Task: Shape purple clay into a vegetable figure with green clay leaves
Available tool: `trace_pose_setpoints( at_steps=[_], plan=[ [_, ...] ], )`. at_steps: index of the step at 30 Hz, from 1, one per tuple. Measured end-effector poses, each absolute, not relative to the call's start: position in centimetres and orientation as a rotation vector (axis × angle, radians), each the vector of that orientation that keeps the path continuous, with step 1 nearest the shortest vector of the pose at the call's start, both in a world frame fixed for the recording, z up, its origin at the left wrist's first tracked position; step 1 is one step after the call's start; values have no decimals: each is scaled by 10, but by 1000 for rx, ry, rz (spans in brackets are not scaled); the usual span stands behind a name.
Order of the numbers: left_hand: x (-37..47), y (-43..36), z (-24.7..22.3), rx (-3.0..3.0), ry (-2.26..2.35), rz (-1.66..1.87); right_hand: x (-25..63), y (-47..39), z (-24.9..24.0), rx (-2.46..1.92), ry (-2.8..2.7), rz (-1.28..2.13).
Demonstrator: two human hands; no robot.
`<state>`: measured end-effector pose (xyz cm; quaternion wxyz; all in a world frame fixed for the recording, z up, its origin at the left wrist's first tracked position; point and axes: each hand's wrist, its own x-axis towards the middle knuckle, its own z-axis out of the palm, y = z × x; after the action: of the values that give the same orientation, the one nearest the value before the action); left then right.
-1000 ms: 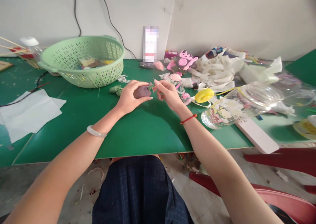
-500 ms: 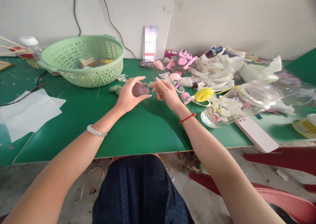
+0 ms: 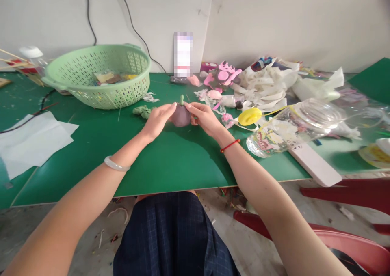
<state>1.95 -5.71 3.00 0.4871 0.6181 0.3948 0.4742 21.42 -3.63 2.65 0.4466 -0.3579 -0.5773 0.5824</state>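
Between my two hands is a rounded lump of dull purple clay (image 3: 181, 118), with a short green clay stem (image 3: 182, 100) standing upright on its top. My left hand (image 3: 159, 121) wraps the lump's left side, thumb near the base of the stem. From the right, my right hand (image 3: 207, 120) grips the lump, its thumb and forefinger beside the stem and the other fingers curled lower down. Part of the lump is hidden behind the fingers. Just left of my left hand, a crumpled green clay lump (image 3: 141, 112) lies on the green table (image 3: 170, 162).
A green plastic basket (image 3: 112, 97) stands back left, near white paper sheets (image 3: 39, 142). A blurred phone screen (image 3: 183, 54) leans on the wall. Pink clay pieces (image 3: 226, 74), white strips (image 3: 268, 81), a clear jar (image 3: 283, 126) and a pale phone (image 3: 317, 164) crowd the right.
The purple lump has turned so its green stem points up instead of right. My right hand has closed in on its side, and my left fingers have shifted around it.
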Motion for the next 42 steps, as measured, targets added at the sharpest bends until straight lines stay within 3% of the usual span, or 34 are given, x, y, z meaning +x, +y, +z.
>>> trace_pose_setpoints(
  at_steps=[4, 11, 42],
  plan=[
    [18, -58, 33, 1313, 856, 1070, 215, -38, 29, -880, -1390, 1457],
    [15, -53, 29, 1135, 826, 1234, 215, -41, 33, -912, -1439, 1508],
    [14, -55, 39, 1313, 1108, 1332, 222, -44, 41, -808, -1351, 1637]
  ],
)
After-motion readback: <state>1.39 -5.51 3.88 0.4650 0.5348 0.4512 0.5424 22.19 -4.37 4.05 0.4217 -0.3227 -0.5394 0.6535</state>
